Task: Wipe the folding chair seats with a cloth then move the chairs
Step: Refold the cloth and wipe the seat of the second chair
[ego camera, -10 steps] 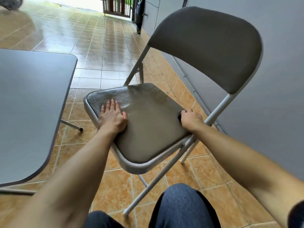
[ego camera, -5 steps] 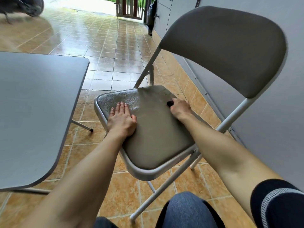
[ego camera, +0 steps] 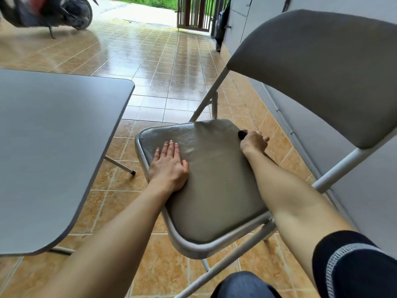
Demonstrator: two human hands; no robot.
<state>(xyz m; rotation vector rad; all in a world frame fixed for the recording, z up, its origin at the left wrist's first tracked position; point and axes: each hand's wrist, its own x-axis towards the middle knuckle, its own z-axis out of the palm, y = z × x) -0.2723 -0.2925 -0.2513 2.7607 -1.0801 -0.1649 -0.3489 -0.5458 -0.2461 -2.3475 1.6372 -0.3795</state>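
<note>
A grey folding chair stands open in front of me, with a padded seat (ego camera: 214,190) and a curved backrest (ego camera: 318,67) on a light metal frame. My left hand (ego camera: 169,164) lies flat on the seat's left side, fingers together, holding nothing. My right hand (ego camera: 253,141) is at the seat's far right corner, closed on a small dark cloth (ego camera: 242,134) of which only a bit shows past the fingers. The far part of the seat looks glossy and wet.
A grey table (ego camera: 53,147) stands close on the left, one leg tip near the chair. A grey wall (ego camera: 365,190) runs along the right. The tiled floor (ego camera: 161,61) stretches ahead to a gate (ego camera: 194,14), and a parked scooter (ego camera: 49,11) is at far left.
My right hand with the cloth has slid across the seat from its near right edge to the far right corner. My left hand has stayed flat in place.
</note>
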